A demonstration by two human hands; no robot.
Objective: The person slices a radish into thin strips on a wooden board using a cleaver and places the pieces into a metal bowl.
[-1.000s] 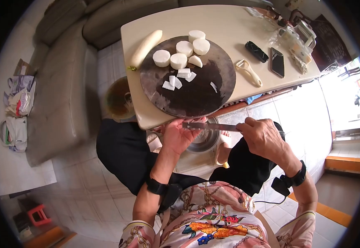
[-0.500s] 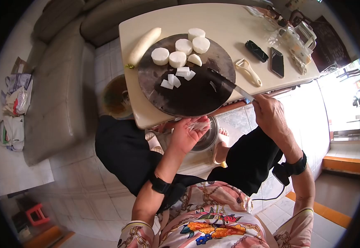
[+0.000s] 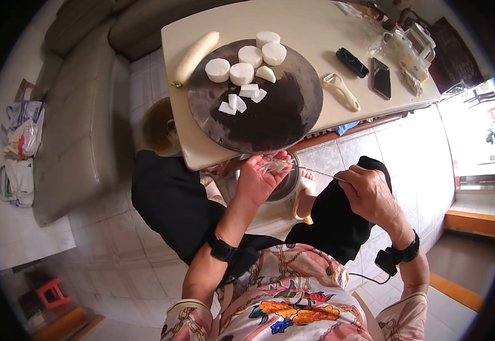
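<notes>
My left hand (image 3: pixel 256 183) is palm up beside the front edge of the cutting board, cupped around thin white radish pieces (image 3: pixel 276 165). My right hand (image 3: pixel 368 193) grips a knife (image 3: pixel 319 171), turned nearly edge-on, its tip end at the left fingers and the radish pieces. On the round dark cutting board (image 3: pixel 224 128) stand several thick radish rounds (image 3: pixel 241 74). Near them lie a smaller radish chunk (image 3: pixel 266 74) and several flat cut radish pieces (image 3: pixel 249 91). Below my left hand a metal basin (image 3: pixel 286 190) on the floor is partly hidden.
A whole white radish (image 3: pixel 197 57) lies left of the board on the table (image 3: pixel 310 28). To the right are a peeler (image 3: pixel 341 92), a black case (image 3: pixel 352 62) and a phone (image 3: pixel 381 78). Another basin (image 3: pixel 155 131) sits left of the table, near a sofa (image 3: pixel 79 125).
My right hand has brought the knife from over the board down to my left hand, turning the blade edge-on. My left hand still holds the radish pieces, with its fingers curled a little more.
</notes>
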